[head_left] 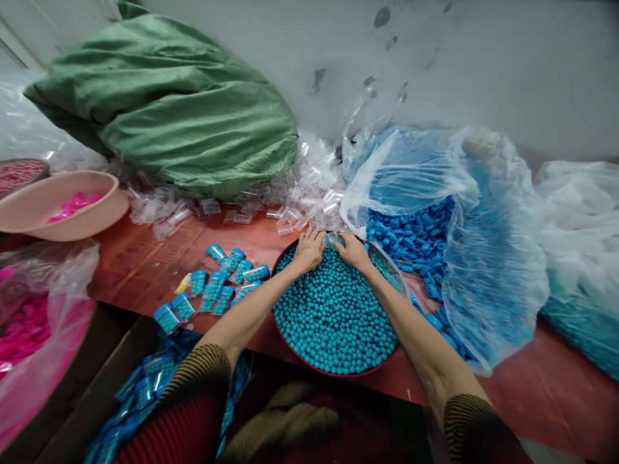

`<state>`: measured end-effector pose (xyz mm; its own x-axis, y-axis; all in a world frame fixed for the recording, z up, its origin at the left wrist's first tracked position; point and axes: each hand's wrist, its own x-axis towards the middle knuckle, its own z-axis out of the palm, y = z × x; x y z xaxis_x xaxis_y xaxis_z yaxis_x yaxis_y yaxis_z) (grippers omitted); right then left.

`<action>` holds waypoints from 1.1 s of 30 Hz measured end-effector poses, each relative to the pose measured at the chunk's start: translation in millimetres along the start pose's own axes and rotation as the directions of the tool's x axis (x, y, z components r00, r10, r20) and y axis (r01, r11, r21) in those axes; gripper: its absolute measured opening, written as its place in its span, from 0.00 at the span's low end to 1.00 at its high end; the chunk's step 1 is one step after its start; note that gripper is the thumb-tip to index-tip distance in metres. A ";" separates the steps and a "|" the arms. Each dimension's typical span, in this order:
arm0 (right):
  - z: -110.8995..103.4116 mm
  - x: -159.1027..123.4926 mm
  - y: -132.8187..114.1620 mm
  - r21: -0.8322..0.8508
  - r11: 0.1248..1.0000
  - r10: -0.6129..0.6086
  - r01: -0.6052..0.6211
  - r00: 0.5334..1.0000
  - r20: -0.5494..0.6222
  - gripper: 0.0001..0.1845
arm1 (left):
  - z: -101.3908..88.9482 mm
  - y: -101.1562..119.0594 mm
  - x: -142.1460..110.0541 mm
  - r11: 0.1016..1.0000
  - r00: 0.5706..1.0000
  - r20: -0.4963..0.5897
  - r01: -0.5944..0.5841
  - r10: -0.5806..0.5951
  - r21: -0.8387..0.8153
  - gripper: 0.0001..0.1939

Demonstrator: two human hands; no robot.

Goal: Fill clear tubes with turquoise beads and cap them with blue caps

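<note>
A round basin (333,372) full of small blue beads (338,309) stands in front of me. Over its far side, my left hand (309,250) reaches with fingers stretched out across the beads. My right hand (355,251) has its fingers closed at a clear plastic container (333,238), which sits low among the beads between both hands. Part of that container is hidden by the fingers. Left of the basin lie several filled containers with blue caps (213,287), blue beads showing through their walls.
Clear empty containers (242,209) are heaped behind, under a large green sack (193,109). To the right, a translucent bag (498,258) spills blue caps (411,235). A pale pink basin (91,219) with pink pieces stands left. Below the table edge are bagged pink caps (29,335).
</note>
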<state>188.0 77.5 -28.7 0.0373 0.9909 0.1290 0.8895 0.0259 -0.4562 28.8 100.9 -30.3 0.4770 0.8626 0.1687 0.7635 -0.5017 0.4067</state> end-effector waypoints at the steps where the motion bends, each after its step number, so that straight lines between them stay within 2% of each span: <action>1: -0.7 -1.6 1.3 0.009 1.000 -0.018 0.018 1.000 0.022 0.19 | 2.2 -1.7 -5.6 1.000 1.000 0.007 -0.006 0.006 -0.008 0.22; 4: -4.6 -12.0 7.9 0.083 0.993 -0.091 0.084 0.992 0.085 0.17 | 1.6 -2.4 -30.5 0.997 0.998 0.063 -0.019 0.024 -0.081 0.22; 7: -11.1 -28.8 14.2 0.219 0.963 -0.187 0.156 0.974 0.129 0.16 | -9.8 -0.7 -54.6 0.986 0.992 0.108 -0.043 0.060 -0.161 0.22; 9: -16.8 -41.1 15.7 0.278 0.942 -0.239 0.189 0.958 0.159 0.15 | -21.1 -2.2 -66.3 0.977 0.995 0.047 -0.072 0.083 -0.199 0.20; 12: -25.5 -58.0 14.4 0.303 0.924 -0.294 0.231 0.939 0.180 0.15 | -37.1 -10.4 -79.5 0.968 0.987 -0.155 -0.069 0.032 -0.242 0.15; 13: -28.1 -62.5 13.8 0.303 0.924 -0.295 0.235 0.940 0.169 0.17 | -40.9 -13.6 -83.4 0.968 0.979 -0.205 -0.046 -0.007 -0.248 0.15; 15: -32.3 -69.1 12.9 0.289 0.932 -0.260 0.218 0.958 0.119 0.21 | -45.0 -17.4 -90.0 0.972 0.971 -0.233 -0.006 -0.051 -0.236 0.15; 19: -36.5 -73.5 4.5 0.148 0.969 -0.205 0.198 0.978 0.030 0.21 | -44.8 -7.5 -86.7 0.991 0.995 -0.102 0.005 -0.019 -0.134 0.17; 21: -35.4 -74.7 -7.4 0.025 0.972 -0.235 0.234 0.969 0.074 0.19 | -43.1 2.4 -73.3 0.992 0.994 -0.021 0.103 -0.105 -0.068 0.19; 23: -31.7 -78.9 -21.7 -0.105 0.958 -0.250 0.269 0.955 0.162 0.21 | -40.5 9.6 -57.3 0.980 0.977 0.074 0.200 -0.200 0.004 0.19; 26: -23.4 -92.4 -34.5 -0.262 0.917 -0.240 0.302 0.940 0.243 0.19 | -34.6 10.2 -43.8 0.981 0.958 0.211 0.187 -0.195 0.059 0.16; 29: -18.5 -109.2 -29.6 -0.288 0.896 -0.268 0.338 0.929 0.256 0.16 | -30.2 1.7 -50.2 0.992 0.970 0.212 0.128 -0.120 -0.022 0.14; 31: -19.8 -118.0 -23.0 -0.285 0.894 -0.275 0.345 0.926 0.258 0.18 | -30.9 -3.6 -59.6 0.982 0.974 0.178 0.162 -0.143 -0.099 0.12; 33: -25.0 -122.7 -20.4 -0.312 0.887 -0.261 0.340 0.928 0.266 0.22 | -34.8 -5.6 -67.9 0.966 0.962 0.189 0.224 -0.198 -0.131 0.11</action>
<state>176.6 -47.9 -13.3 -0.3192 0.9477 0.0043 0.9441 0.3184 -0.0860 -23.0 47.5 -12.8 0.3902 0.9165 -0.0882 0.7871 -0.2823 0.5485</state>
